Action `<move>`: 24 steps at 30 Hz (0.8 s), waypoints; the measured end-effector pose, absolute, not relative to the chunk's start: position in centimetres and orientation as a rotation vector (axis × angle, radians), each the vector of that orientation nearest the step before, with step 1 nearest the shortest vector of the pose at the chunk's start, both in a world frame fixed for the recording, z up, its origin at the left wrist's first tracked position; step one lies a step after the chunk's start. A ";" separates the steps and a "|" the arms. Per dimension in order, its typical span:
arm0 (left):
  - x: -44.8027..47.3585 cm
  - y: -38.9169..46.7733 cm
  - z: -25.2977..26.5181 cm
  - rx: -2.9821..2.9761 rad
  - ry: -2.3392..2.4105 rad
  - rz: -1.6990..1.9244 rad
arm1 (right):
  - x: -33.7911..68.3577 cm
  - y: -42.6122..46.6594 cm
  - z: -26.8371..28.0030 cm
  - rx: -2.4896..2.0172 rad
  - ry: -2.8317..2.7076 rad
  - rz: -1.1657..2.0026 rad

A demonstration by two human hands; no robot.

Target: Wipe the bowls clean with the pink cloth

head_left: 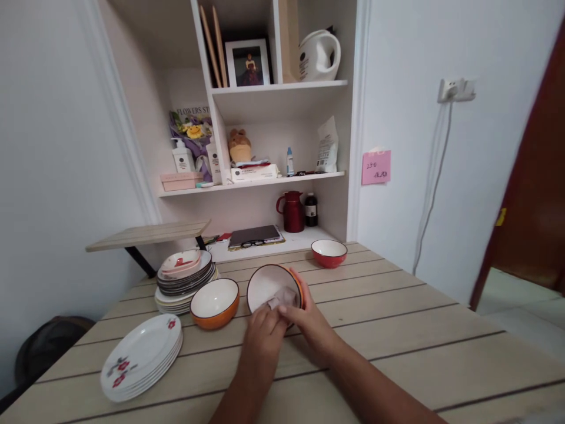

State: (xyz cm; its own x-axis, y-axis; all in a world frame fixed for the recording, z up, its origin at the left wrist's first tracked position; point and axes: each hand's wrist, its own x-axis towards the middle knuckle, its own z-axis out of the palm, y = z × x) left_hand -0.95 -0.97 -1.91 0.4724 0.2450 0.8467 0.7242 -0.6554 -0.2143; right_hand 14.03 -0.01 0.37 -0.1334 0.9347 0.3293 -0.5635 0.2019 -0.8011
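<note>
An orange bowl with a white inside and dark rim is tilted toward me above the table. My right hand grips it by its right side, thumb over the rim and fingers behind. My left hand is closed on a pale cloth, pressed against the inside of the bowl. Just left of it stands a second orange bowl, upright on the table. Farther back on the right sits a red bowl, also white inside.
Flower-patterned oval plates are stacked at the left front. Behind them rises a pile of round plates topped by small pink dishes. A raised wooden stand, a closed laptop and a red jug are at the back.
</note>
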 end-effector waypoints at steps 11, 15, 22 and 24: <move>-0.2 -0.4 -3.0 -2.104 -0.849 -0.840 | 16.9 0.6 2.1 -0.639 -1.155 1.317; -0.1 -1.1 -2.8 -1.988 -0.826 -0.858 | 17.3 0.2 2.3 -0.659 -1.148 1.427; 0.0 -2.1 -1.9 -1.975 -0.771 -0.928 | 16.5 -0.8 2.4 -0.526 -1.042 1.542; 0.0 -2.1 -1.7 -1.960 -0.759 -0.953 | 16.5 -0.9 2.5 -0.476 -1.042 1.546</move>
